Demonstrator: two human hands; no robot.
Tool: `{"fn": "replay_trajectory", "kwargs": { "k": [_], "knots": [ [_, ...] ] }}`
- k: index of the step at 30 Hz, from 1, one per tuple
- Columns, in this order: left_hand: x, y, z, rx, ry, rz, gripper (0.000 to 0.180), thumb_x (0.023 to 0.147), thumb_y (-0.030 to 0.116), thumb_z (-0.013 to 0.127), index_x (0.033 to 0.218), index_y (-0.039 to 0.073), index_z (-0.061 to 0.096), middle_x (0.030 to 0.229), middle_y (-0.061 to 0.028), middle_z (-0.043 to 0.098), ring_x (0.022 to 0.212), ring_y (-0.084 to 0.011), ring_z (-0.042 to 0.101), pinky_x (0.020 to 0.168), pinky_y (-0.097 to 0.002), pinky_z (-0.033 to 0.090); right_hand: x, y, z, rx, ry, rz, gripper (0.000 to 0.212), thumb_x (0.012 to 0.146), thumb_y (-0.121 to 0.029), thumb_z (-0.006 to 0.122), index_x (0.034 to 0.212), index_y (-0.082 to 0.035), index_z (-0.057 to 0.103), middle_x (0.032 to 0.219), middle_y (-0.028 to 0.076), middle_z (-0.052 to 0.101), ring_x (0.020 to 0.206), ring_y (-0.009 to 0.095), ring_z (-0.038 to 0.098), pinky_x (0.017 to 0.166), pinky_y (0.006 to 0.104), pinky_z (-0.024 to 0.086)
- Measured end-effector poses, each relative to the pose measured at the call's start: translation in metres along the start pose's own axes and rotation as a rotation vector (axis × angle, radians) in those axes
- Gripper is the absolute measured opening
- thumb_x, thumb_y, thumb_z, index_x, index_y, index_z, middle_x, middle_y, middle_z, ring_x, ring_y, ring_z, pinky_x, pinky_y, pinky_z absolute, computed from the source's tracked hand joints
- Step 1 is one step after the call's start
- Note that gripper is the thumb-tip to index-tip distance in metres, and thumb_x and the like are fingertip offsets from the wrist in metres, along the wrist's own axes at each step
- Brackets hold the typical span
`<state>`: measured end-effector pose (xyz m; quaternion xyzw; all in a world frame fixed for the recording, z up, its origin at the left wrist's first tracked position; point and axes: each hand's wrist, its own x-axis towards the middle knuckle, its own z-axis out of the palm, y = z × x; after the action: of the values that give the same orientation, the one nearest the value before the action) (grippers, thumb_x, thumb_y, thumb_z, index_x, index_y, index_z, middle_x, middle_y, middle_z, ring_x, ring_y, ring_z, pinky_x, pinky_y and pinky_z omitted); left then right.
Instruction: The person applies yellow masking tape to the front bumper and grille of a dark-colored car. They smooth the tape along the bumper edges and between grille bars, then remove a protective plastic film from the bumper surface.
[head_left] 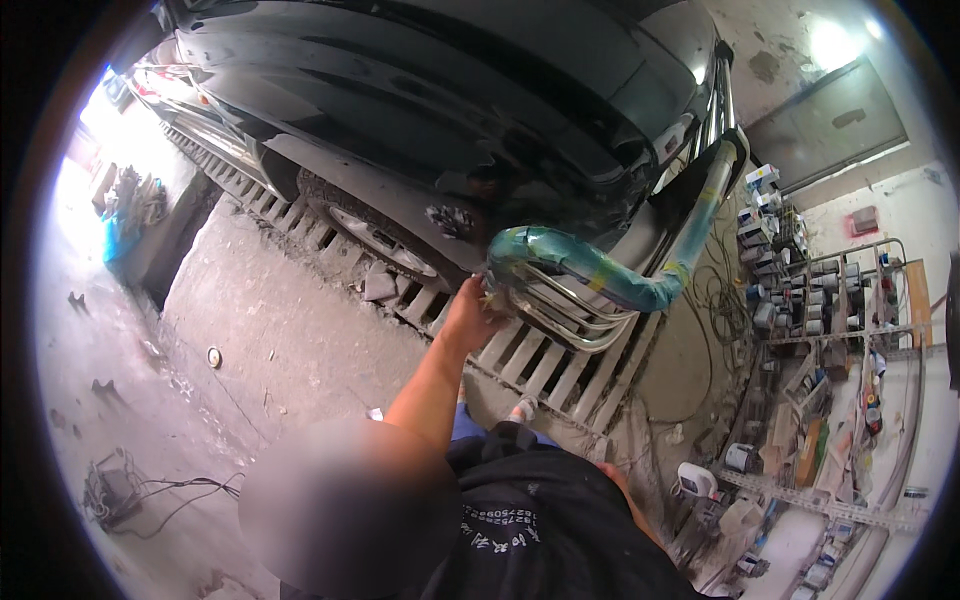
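Observation:
My left hand (474,318) reaches forward to the near end of a curved metal bar (600,272) on a dark vehicle (420,100). Green film and yellow strips of tape wrap the bar. The fingers are closed beside the wrapped end, next to a small yellowish bit; what they hold is too small to make out. Beneath the wrapped bar run bare shiny tubes (575,325). Of my right arm only a piece of forearm (622,488) shows beside my black shirt; the right hand is hidden.
The vehicle's wheel (375,240) stands by a slatted floor grate (545,365). Shelves (830,335) with cans and tools line the right side, with cables (715,310) on the floor before them. At left lie a roll of tape (214,357) and a dark wired device (112,490).

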<state>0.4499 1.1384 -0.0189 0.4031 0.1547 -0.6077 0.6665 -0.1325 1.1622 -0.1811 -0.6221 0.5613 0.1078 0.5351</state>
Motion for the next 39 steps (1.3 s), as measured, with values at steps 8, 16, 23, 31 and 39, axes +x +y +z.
{"fn": "replay_trajectory", "kwargs": {
  "k": [8,16,23,31,39],
  "knots": [
    [0.011,0.008,-0.011,-0.014,-0.077,0.198,0.019,0.096,0.021,0.046,0.097,0.007,0.058,0.085,-0.0016,0.061,0.074,-0.0139,0.059,0.064,-0.0313,0.049,0.019,0.076,0.03,0.361,-0.171,-0.167,0.058,0.095,-0.049,0.037,0.122,0.0,0.052,0.12,0.009,0.055,0.116,0.019,0.047,0.099,0.0317,0.033],
    [-0.008,0.015,-0.017,0.179,0.113,0.618,0.015,0.093,0.015,0.052,0.091,0.001,0.058,0.077,-0.0006,0.058,0.067,-0.0084,0.051,0.06,-0.0242,0.043,0.013,-0.036,0.031,0.136,-0.196,0.082,0.053,0.085,-0.026,0.065,0.125,0.003,0.046,0.106,0.011,0.063,0.094,0.018,0.061,0.08,0.0277,0.047],
    [-0.088,0.122,0.016,-0.265,-0.281,0.811,0.018,0.091,0.016,0.048,0.099,0.005,0.058,0.092,-0.0077,0.064,0.082,-0.0186,0.062,0.074,-0.0355,0.052,-0.064,-0.153,0.027,0.027,0.073,0.004,0.049,0.086,-0.025,0.062,0.125,0.002,0.047,0.098,0.011,0.065,0.088,0.015,0.061,0.078,0.0264,0.047],
    [-0.178,0.099,-0.027,0.363,-0.053,0.744,0.016,0.091,0.019,0.056,0.096,0.005,0.059,0.084,-0.0011,0.059,0.076,-0.0083,0.054,0.067,-0.0236,0.044,-0.058,-0.271,0.014,-0.085,0.265,-0.189,0.063,0.084,-0.035,0.065,0.13,0.002,0.042,0.106,0.013,0.059,0.092,0.016,0.057,0.081,0.027,0.044],
    [-0.154,-0.04,0.031,0.274,-0.47,0.123,0.017,0.092,0.014,0.054,0.105,0.003,0.052,0.097,-0.0065,0.059,0.088,-0.0151,0.059,0.079,-0.0307,0.05,-0.095,-0.505,0.035,-0.022,0.353,-1.124,0.057,0.091,-0.023,0.057,0.136,0.001,0.031,0.113,0.017,0.058,0.1,0.024,0.057,0.088,0.033,0.045]
  ]
}}
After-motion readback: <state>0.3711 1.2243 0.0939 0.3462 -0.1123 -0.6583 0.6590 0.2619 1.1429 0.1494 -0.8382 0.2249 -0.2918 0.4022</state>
